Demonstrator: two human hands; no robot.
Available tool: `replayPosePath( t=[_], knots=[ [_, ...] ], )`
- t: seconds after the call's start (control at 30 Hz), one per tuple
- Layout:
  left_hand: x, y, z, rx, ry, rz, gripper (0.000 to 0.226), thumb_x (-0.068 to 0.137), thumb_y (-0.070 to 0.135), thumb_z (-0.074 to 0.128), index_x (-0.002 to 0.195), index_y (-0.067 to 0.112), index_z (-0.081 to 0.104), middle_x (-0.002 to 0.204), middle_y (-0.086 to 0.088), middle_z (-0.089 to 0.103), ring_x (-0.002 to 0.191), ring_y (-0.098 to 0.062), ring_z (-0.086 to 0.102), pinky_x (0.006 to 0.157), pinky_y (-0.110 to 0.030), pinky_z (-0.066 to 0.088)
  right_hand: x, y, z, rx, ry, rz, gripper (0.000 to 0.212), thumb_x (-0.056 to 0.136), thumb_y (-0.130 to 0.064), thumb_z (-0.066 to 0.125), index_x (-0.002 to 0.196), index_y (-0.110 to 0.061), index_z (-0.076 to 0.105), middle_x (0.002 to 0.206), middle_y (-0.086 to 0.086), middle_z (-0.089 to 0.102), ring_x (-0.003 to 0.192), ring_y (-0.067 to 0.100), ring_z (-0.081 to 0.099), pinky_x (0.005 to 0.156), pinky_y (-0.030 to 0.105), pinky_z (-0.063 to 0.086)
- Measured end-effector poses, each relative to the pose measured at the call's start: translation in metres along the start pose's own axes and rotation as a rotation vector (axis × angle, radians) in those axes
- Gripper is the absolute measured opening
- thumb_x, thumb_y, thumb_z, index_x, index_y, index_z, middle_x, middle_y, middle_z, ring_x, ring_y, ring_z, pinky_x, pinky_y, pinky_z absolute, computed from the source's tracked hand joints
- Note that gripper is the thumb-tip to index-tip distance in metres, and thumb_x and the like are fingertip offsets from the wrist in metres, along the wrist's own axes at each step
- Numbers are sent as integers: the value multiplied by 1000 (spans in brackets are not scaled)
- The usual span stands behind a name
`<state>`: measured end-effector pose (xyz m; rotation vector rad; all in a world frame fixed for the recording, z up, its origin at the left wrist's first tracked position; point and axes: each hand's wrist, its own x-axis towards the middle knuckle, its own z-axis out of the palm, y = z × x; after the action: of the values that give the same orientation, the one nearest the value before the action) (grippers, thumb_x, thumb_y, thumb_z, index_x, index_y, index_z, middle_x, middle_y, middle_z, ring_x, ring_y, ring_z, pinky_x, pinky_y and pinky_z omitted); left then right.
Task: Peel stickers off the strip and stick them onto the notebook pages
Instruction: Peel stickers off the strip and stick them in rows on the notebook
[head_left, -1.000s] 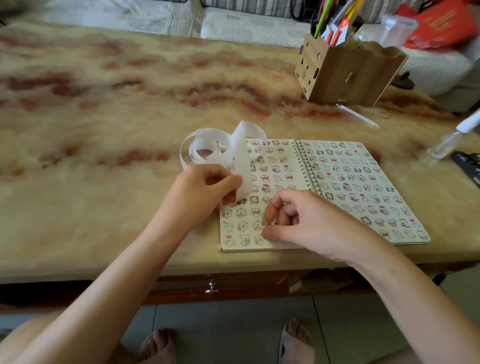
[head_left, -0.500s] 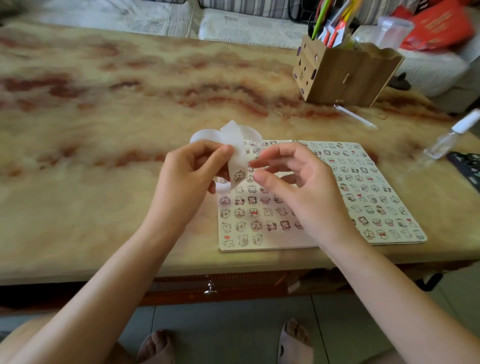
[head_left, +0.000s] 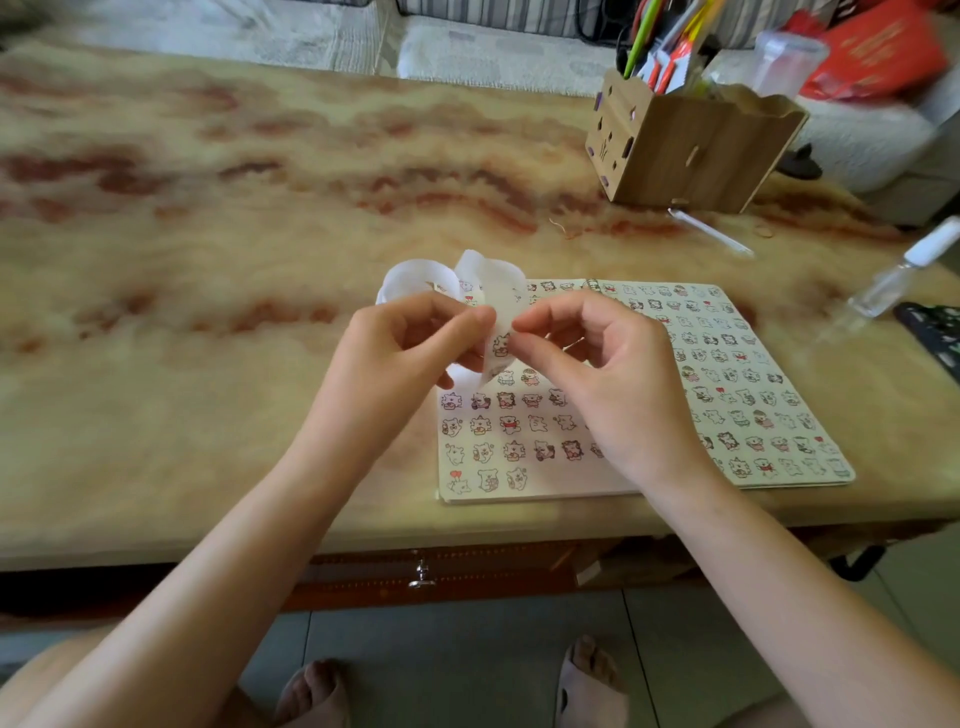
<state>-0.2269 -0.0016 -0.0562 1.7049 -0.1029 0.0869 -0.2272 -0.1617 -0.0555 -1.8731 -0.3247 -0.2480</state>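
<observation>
An open spiral notebook (head_left: 737, 395) lies flat near the table's front edge, both pages covered with rows of small cartoon stickers. A curled white sticker strip (head_left: 496, 283) loops above the notebook's left page. My left hand (head_left: 400, 358) pinches the strip between thumb and fingers. My right hand (head_left: 597, 364) is raised over the left page, its thumb and forefinger meeting at a small sticker (head_left: 501, 344) on the hanging end of the strip. The lower middle of the left page is hidden by my right hand.
A wooden pen holder (head_left: 685, 150) full of pens stands at the back right. A white stick (head_left: 711, 234) lies in front of it. A clear bottle with a white cap (head_left: 904, 275) lies at the right edge beside a dark object (head_left: 935, 332). The marbled table (head_left: 208, 312) extends left.
My right hand lifted off the bottom of the left page and rose to the strip. My left hand raised the strip, and both hands now meet at its hanging end.
</observation>
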Motion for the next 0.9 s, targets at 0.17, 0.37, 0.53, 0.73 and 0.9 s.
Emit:
replayPosePath(
  t=[0.17, 0.37, 0.53, 0.73, 0.9],
  knots=[
    [0, -2, 0, 44, -28, 4, 11, 87, 19, 64, 80, 17, 72, 66, 10, 71, 64, 2, 65, 56, -11, 45, 0, 3, -1, -14, -5, 0, 9, 81, -9, 74, 88, -15, 71, 80, -5, 71, 73, 10, 66, 70, 16, 50],
    [0, -2, 1, 64, -28, -1, 11, 87, 20, 64, 81, 16, 72, 67, 7, 72, 64, 2, 64, 57, -13, 46, 0, 3, -1, -41, -6, 2, 9, 81, -10, 74, 88, -15, 71, 79, -5, 71, 73, 11, 66, 70, 19, 52],
    [-1, -2, 2, 58, -19, -15, 14, 87, 22, 63, 79, 16, 72, 69, 3, 73, 67, -1, 66, 57, -14, 47, -2, 0, -1, -93, -11, 5, 9, 81, -11, 74, 86, -18, 71, 78, -7, 70, 70, 9, 63, 67, 20, 51],
    [-1, -5, 4, 85, 12, -38, 15, 88, 19, 64, 79, 11, 73, 67, 3, 72, 64, -3, 67, 53, -16, 48, -4, 0, 1, -215, -47, 28, 7, 83, -16, 71, 84, -21, 67, 84, -14, 62, 72, 3, 53, 68, 11, 42],
    [0, -6, 3, 96, 45, -62, 16, 88, 20, 63, 76, 13, 72, 62, 5, 69, 59, 1, 63, 52, -12, 44, -7, -8, -2, -256, -71, 7, 9, 85, -17, 69, 83, -24, 63, 88, -13, 57, 77, 4, 51, 75, 12, 41]
  ],
)
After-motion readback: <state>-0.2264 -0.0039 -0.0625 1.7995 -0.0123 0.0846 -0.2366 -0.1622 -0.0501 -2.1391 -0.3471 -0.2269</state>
